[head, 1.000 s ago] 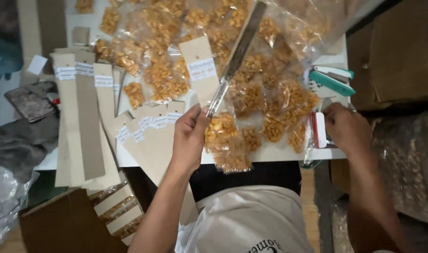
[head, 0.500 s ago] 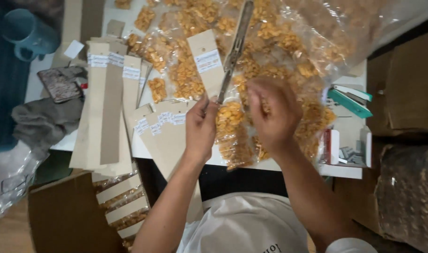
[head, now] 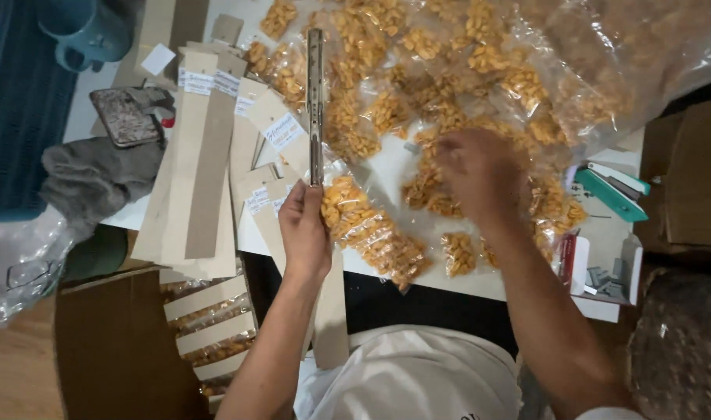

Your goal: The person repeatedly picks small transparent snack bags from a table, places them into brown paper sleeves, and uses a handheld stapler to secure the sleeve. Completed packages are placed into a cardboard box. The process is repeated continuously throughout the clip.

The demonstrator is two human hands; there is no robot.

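Snack bags, cardboard strips around left hand, stapler aside

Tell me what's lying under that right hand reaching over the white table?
Small clear bags of orange snacks lie spread on the white table around and beneath the right hand. Whatever sits directly under its palm and fingers is covered, so a grip cannot be told.

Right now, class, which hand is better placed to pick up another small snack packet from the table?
The right hand: it hovers over the loose snack packets, while the left hand grips a cardboard strip.
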